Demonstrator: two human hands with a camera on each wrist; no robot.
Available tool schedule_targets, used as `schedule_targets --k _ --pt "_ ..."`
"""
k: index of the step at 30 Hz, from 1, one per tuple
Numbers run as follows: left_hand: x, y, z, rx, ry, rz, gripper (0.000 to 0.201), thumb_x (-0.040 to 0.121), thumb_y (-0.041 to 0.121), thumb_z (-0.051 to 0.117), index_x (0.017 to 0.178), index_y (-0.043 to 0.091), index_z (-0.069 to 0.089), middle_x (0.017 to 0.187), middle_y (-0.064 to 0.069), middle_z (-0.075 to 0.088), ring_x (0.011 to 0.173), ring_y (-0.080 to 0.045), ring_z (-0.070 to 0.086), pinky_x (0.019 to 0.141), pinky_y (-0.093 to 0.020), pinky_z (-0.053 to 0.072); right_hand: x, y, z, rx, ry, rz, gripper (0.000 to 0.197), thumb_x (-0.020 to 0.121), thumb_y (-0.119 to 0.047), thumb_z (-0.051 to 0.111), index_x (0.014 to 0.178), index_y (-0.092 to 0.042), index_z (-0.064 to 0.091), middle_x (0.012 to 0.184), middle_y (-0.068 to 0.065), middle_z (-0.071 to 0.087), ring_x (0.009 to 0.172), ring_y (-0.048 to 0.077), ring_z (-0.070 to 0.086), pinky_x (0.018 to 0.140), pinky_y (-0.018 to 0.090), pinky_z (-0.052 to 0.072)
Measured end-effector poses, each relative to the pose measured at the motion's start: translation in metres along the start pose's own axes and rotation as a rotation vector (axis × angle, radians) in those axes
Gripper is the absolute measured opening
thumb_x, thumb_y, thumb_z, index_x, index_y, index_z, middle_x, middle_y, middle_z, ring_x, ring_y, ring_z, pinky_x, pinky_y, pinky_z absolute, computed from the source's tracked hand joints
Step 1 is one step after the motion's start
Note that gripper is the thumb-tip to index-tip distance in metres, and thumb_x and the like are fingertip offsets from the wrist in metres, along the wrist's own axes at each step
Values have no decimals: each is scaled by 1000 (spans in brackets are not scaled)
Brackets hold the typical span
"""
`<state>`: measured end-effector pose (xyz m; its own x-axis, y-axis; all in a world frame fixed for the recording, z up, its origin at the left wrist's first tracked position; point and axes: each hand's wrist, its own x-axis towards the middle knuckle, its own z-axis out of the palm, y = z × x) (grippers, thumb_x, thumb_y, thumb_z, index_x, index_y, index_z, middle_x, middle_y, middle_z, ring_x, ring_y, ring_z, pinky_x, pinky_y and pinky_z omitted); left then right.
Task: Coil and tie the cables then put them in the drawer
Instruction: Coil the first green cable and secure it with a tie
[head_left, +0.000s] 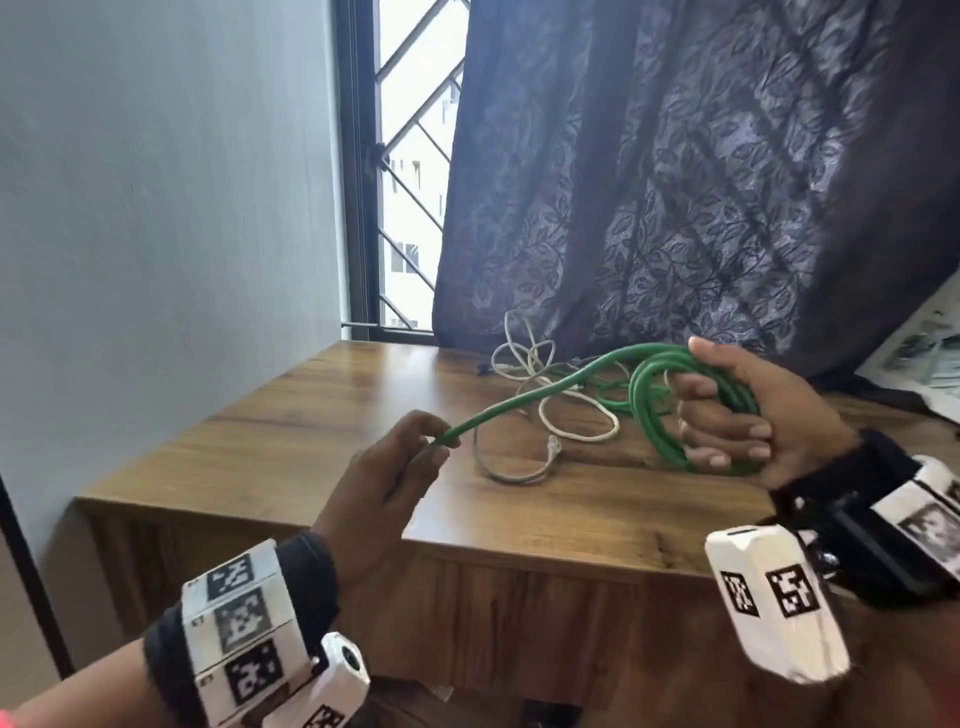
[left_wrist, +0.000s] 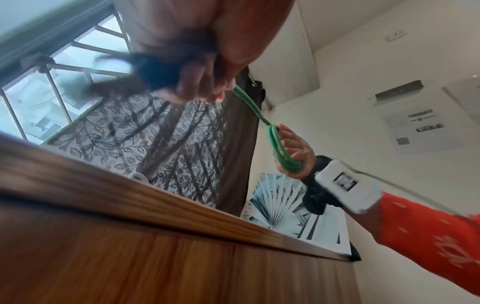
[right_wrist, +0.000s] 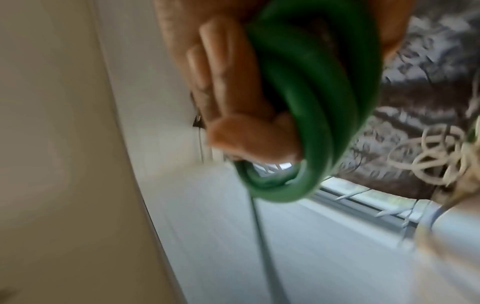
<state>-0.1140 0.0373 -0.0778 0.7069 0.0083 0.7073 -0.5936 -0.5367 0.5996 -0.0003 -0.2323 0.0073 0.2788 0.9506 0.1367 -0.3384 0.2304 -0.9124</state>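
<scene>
Green cable (head_left: 524, 397) being coiled above the desk (head_left: 291, 441).
Right hand (head_left: 753, 415) is gripping the loops, left hand (head_left: 395, 478) is pinching the tail; white cables (head_left: 550, 395) are lying near the back edge.

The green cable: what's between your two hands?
In the head view, only a free stretch of the green round cable joins left hand to right hand, above loose white cables.

- Left wrist (head_left: 244, 623): black strap, white block with black square-code markers, small white camera pod.
- Right wrist (head_left: 857, 530): the same; orange patterned sleeve (left_wrist: 428, 236).
</scene>
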Motion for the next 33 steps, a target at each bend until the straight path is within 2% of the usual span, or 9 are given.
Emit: schedule_targets --k 2,7,10,14,17,22,26,29,33 --pt "6 -1 11 -8 41 16 23 82 43 42 92 28 57 52 6 43 45 -4 31 43 -16 28 5 -1 2 126 -23 -151 51 100 -41 22 86 -2 51 45 6 31 44 21 36 67 33 47" --pt "0 -3 48 86 -42 -14 28 82 40 43 104 36 61 53 16 53 46 -9 42 46 -13 30 17 9 25 281 420 -597 45 94 -37 31 61 -12 49 37 -4 36 30 9 35 44 19 47" --pt "3 9 56 242 -119 40 40 83 32 39 118 23 56 69 6 63 73 -15 53 56 -18 34 32 16 24 121 549 -744 41 96 -38 28 68 -15 45 46 -3 39 40 10 41 56 24 54" --pt "33 31 48 459 -240 97 33 91 27 43 122 21 49 98 -4 67 89 -27 59 72 -32 41 49 15 13 -219 558 -784 30 92 -39 32 77 -15 44 54 -1 51 52 14 51 70 30 55" --pt "63 44 42 759 -271 228 25 93 22 45 118 22 52 105 1 64 94 -23 59 69 -30 37 62 9 -2 -804 658 -735 31 95 -39 35 89 -9 44 62 0 59 50 16 49 55 20 44" --pt "113 57 25 916 -167 535 9 74 34 69 71 25 69 59 9 64 46 -13 61 43 -16 32 83 -2 -16 -1521 642 -369 27 95 -32 42 97 -7 52 61 -7 55 51 3 50 56 18 39" --pt "141 42 19 667 -144 529 40 73 57 46 65 23 67 59 13 57 54 -11 54 52 -21 37 86 -8 -18 -1317 437 -193 42 89 -53 36 73 -19 54 44 -8 54 41 5 47 53 34 43" --pt "148 19 23 401 -117 441 40 72 52 53 69 13 62 66 18 44 63 1 43 56 -28 40 81 -8 -10 -1114 263 -113 78 69 -81 29 73 -7 57 38 -7 47 34 6 40 46 23 45" --pt "142 8 37 168 -124 411 24 78 41 54 71 18 55 78 8 46 67 -8 48 61 -26 45 77 -3 -7 -1035 116 -73 72 76 -68 49 82 3 59 39 -9 41 33 10 34 45 34 41"
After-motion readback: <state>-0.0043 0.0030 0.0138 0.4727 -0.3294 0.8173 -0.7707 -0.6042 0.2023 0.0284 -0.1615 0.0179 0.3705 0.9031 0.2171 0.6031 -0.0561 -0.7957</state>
